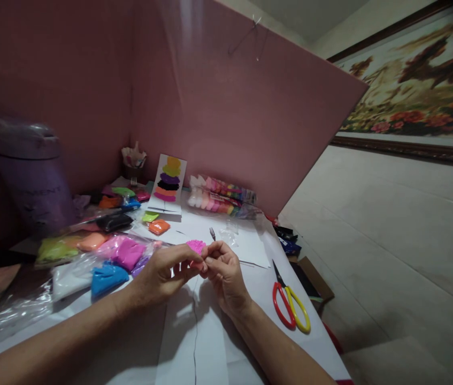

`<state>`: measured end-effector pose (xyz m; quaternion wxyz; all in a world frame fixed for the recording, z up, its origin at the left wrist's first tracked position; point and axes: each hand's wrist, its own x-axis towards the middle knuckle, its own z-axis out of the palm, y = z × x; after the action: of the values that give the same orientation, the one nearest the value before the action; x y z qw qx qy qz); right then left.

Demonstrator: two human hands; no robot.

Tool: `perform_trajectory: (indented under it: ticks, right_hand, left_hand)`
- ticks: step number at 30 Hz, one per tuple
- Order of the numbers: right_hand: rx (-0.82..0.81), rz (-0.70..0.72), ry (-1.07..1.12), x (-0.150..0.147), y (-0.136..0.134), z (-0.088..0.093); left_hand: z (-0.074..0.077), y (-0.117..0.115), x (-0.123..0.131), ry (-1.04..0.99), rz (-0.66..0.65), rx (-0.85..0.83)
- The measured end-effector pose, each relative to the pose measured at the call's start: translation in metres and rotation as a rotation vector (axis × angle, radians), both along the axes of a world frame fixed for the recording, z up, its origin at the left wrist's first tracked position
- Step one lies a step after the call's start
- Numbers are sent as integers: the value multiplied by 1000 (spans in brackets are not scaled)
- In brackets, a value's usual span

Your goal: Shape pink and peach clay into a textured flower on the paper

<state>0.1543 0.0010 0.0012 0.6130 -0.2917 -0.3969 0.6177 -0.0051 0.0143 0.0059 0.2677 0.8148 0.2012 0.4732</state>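
Observation:
In front of me both hands are raised over the white table, fingertips almost meeting. My left hand [170, 267] pinches a small pink clay piece [196, 245] with a ridged, rough surface. My right hand [224, 270] is closed against its right edge, thumb and forefinger pressed together. A salmon-coloured part shows beneath the bright pink, between the fingers; the rest is hidden by them. Below the hands a thin dark wavy line [194, 331] runs down toward me; whether it is thread, wire or drawn I cannot tell. Just beyond them lies a small fork [212, 233].
Red-and-yellow-handled scissors [290, 307] lie at right. Several bagged clay packs, including a blue one [108, 278], crowd the left near a purple tumbler [33, 176]. A card with coloured clay bands [169, 184] leans at the back beside wrapped clay packs [222, 195]. Pink panels enclose the table.

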Motion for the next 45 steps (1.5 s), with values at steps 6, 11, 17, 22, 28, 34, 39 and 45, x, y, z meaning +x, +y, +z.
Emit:
perform_trajectory:
  ticks: [6,11,17,22,28,34,39,45]
  right_hand:
    - [27,-1,-24,0,0,-2]
    - [65,-26,-71,-1,0,-3]
    - [134,-36,-111,-1,1,-7]
    - [165,-35,-144,0,4,-12]
    - [185,-68,-197,-1,3,-12]
    - [180,-76,-232,-1,2,-11]
    - [178,-80,-232,-1,3,-13]
    - [64,-1,-88,1,1,-7]
  left_hand:
    - [0,2,-1,-55,116,-26]
    - [0,4,-1,-114,228,-38]
    - [-1,5,-1,-114,253,-47]
    - [-2,5,-2,-86,238,-15]
    - [0,3,-2,-68,174,49]
    - [-3,5,-3,-24,193,64]
    - [-1,6,-3,-81,273,67]
    - [-2,7,-3,-136,373,-79]
